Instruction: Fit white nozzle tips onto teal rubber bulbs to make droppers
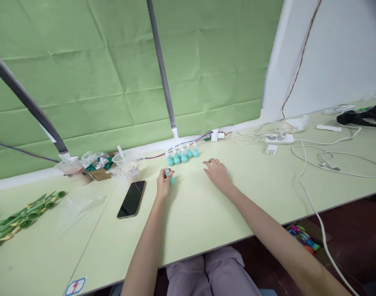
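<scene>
My left hand [163,183] is closed around a small turquoise bottle with a pale top [172,180], partly hidden by the fingers, low over the table. Beyond it stand several like turquoise bottles [183,158] in a loose cluster, upright, with whitish, see-through tops. Off to the right of them, my right hand [217,173] hovers at or just above the tabletop, fingers apart and holding nothing. A black phone [131,200] lies face up to the left of my left hand.
Two plastic drink cups [130,167] and a cardboard box [101,173] with crumpled plastic stand at the back left. Green tube-like pieces [27,216] lie far left. On the right are a white power strip [279,139], a charger [271,149] and looping white cables [305,164].
</scene>
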### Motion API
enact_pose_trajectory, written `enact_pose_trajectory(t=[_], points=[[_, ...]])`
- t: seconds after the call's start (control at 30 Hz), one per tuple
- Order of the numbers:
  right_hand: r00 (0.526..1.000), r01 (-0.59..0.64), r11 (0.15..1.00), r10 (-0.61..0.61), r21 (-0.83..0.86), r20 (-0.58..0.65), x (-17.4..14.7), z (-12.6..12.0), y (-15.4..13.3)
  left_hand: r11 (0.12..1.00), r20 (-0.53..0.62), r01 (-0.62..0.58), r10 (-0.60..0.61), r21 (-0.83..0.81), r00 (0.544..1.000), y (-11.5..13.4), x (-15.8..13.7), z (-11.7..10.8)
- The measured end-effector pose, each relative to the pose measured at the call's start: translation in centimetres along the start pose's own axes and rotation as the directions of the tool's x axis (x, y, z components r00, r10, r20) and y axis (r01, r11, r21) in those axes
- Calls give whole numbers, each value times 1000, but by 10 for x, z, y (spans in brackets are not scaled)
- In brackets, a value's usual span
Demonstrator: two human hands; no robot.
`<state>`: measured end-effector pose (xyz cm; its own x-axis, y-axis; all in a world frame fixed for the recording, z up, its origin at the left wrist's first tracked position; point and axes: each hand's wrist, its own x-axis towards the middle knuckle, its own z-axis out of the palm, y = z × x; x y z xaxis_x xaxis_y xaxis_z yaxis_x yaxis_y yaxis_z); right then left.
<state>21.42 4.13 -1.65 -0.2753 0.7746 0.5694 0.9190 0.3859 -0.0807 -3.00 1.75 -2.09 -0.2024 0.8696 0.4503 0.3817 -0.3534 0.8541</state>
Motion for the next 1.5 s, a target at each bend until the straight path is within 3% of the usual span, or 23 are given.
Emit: enact_pose_trajectory(t=[0.13,0.2,0.3,0.43,0.57,0.63,0.7,0.9,1.03,1.2,1.33,1.5], points=[[969,219,932,-242,289,43,3,8,-37,998,97,16,-10,-62,995,14,1,5],[955,213,892,-277,399,110,8,20,-55,999,96,3,2,-54,995,15,2,5],[962,117,871,-219,477,164,18,38,-70,997,69,20,-16,-68,997,10,3,5],[984,26,817,-123,577,129,28,47,-68,991,115,58,-44,-118,992,6,1,8],[996,-90,619,67,780,62,31,36,-53,988,178,79,-55,-129,983,8,-2,14],[995,-54,521,95,852,5,32,28,-47,993,217,75,-53,-95,975,10,-3,17],[996,5,490,71,872,-45,33,21,-46,997,257,58,-46,-42,965,10,-5,20],[999,54,621,-31,782,-43,29,18,-55,999,260,33,-43,42,965,4,-7,26],[999,49,628,-18,776,-49,28,22,-56,996,253,45,-63,74,965,2,-7,26],[998,-10,554,62,833,-29,25,24,-59,995,269,74,-91,72,959,4,-7,27],[991,-109,462,125,880,57,22,23,-64,995,289,93,-95,20,953,3,-8,34],[993,-116,302,48,946,106,25,22,-64,975,308,184,-138,-128,941,0,-5,37]])
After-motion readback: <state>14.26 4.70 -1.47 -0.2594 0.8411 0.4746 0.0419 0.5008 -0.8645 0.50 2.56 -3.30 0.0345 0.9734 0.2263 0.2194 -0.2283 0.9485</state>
